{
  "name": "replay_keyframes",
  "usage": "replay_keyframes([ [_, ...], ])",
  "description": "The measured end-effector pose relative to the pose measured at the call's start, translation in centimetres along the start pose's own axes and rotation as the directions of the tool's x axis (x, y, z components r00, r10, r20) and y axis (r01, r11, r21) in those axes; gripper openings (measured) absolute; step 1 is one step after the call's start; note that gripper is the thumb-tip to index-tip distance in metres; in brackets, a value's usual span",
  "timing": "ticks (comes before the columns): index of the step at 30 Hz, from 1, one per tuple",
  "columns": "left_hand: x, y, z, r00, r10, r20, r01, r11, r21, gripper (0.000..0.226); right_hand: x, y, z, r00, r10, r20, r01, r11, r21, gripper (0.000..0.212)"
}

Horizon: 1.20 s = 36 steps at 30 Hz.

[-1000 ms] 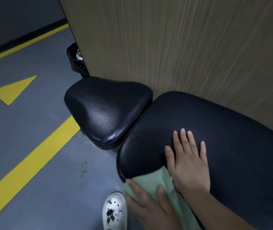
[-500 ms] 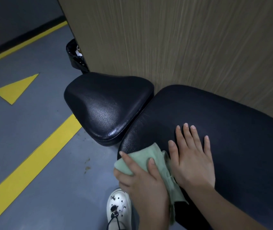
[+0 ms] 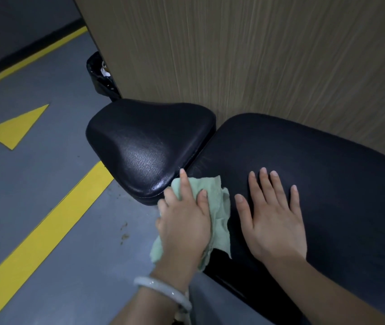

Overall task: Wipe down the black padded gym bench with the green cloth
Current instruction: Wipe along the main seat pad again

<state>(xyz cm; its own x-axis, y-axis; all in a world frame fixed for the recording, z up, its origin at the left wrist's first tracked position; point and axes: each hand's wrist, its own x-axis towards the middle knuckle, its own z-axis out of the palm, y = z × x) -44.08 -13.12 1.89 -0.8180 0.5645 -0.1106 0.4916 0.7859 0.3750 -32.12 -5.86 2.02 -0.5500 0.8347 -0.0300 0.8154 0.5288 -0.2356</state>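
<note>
The black padded bench has a long back pad running to the right and a smaller seat pad to its left. My left hand presses the green cloth flat against the near left end of the long pad, close to the gap between the pads. Its fingers lie fairly straight on the cloth. My right hand rests flat on the long pad just right of the cloth, fingers spread and holding nothing.
A wood-grain wall stands right behind the bench. A black bin sits at the wall's left corner. The grey floor carries a yellow stripe and a yellow triangle.
My left hand has slid the green cloth up from the pad's near lower edge onto its top, toward the seat pad. My right hand has stayed flat on the long pad.
</note>
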Motion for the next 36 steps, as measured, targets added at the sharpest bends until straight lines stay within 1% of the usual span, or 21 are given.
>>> replay_keyframes([
  [3,1.2,-0.2,-0.7,0.994,0.106,0.035,-0.107,0.994,0.013,0.062,0.0,0.0,0.0,1.000,0.006,0.003,-0.006,1.000,-0.007,0.087],
  [5,1.3,-0.3,-0.8,0.992,0.122,0.041,-0.122,0.993,0.003,0.062,0.0,-0.1,0.0,1.000,0.008,0.000,-0.008,1.000,-0.006,0.086],
  [7,0.9,-0.3,-0.5,0.995,0.102,-0.001,-0.102,0.995,-0.025,0.061,0.0,-0.1,-0.1,1.000,0.012,-0.002,-0.012,1.000,-0.010,0.082],
  [11,-1.6,-0.9,1.2,0.986,0.062,-0.157,-0.069,0.997,-0.037,0.065,0.1,-0.1,-0.1,1.000,0.019,0.003,-0.019,1.000,-0.018,0.081],
  [12,-2.7,-1.1,1.7,0.985,0.036,-0.171,-0.049,0.996,-0.074,0.066,0.1,-0.1,0.0,1.000,0.020,-0.002,-0.020,1.000,-0.016,0.081],
  [15,-6.3,-0.8,3.7,0.977,-0.036,-0.212,-0.022,0.963,-0.268,0.062,0.1,-0.2,0.0,0.999,0.019,-0.031,-0.019,1.000,0.017,0.081],
  [17,-8.2,-0.2,4.7,0.965,-0.040,-0.260,-0.043,0.951,-0.308,0.061,0.1,-0.1,0.0,0.999,0.015,-0.045,-0.013,0.999,0.043,0.081],
  [20,-8.5,0.3,5.0,0.971,-0.050,-0.233,-0.017,0.961,-0.277,0.061,0.1,0.1,0.1,0.995,0.019,-0.097,-0.006,0.990,0.138,0.080],
  [22,-7.1,0.3,4.5,0.990,-0.039,-0.134,0.013,0.982,-0.188,0.061,0.0,0.3,0.1,0.989,0.043,-0.143,-0.006,0.969,0.248,0.078],
  [23,-6.1,0.4,4.1,0.996,-0.034,-0.087,0.023,0.993,-0.118,0.062,0.0,0.5,0.2,0.985,0.059,-0.161,-0.007,0.953,0.304,0.077],
  [24,-5.1,0.7,3.4,0.997,-0.029,-0.069,0.026,0.999,-0.043,0.063,0.0,0.6,0.2,0.982,0.073,-0.177,-0.006,0.936,0.351,0.075],
  [26,-2.9,1.6,2.1,1.000,-0.023,0.002,0.022,0.996,0.084,0.063,-0.1,0.7,0.1,0.975,0.088,-0.204,0.005,0.909,0.417,0.073],
  [29,-0.8,3.0,1.3,0.998,-0.020,0.056,0.011,0.985,0.172,0.062,0.1,0.8,-0.1,0.968,0.113,-0.222,0.010,0.872,0.489,0.069],
  [31,-0.6,3.1,1.5,0.997,0.030,0.065,-0.044,0.973,0.225,0.062,0.1,0.8,-0.3,0.961,0.134,-0.240,0.018,0.841,0.541,0.068],
  [32,-0.5,3.2,2.0,0.996,0.087,0.023,-0.090,0.967,0.239,0.061,0.1,0.9,-0.3,0.957,0.147,-0.250,0.025,0.816,0.577,0.067],
  [33,-0.4,3.5,2.4,0.988,0.150,-0.036,-0.139,0.965,0.222,0.061,0.0,0.9,-0.5,0.953,0.170,-0.250,0.025,0.778,0.627,0.065],
  [34,-0.3,3.8,3.0,0.976,0.210,-0.057,-0.196,0.961,0.197,0.061,0.0,1.0,-0.7,0.950,0.206,-0.233,0.015,0.718,0.696,0.062],
  [35,-0.6,4.4,3.5,0.959,0.274,-0.069,-0.256,0.945,0.203,0.061,-0.1,1.1,-1.1,0.947,0.255,-0.193,-0.012,0.632,0.775,0.056],
  [36,-1.1,5.1,3.9,0.943,0.327,-0.068,-0.307,0.928,0.209,0.061,-0.2,1.4,-1.7,0.943,0.304,-0.136,-0.042,0.514,0.857,0.045],
])
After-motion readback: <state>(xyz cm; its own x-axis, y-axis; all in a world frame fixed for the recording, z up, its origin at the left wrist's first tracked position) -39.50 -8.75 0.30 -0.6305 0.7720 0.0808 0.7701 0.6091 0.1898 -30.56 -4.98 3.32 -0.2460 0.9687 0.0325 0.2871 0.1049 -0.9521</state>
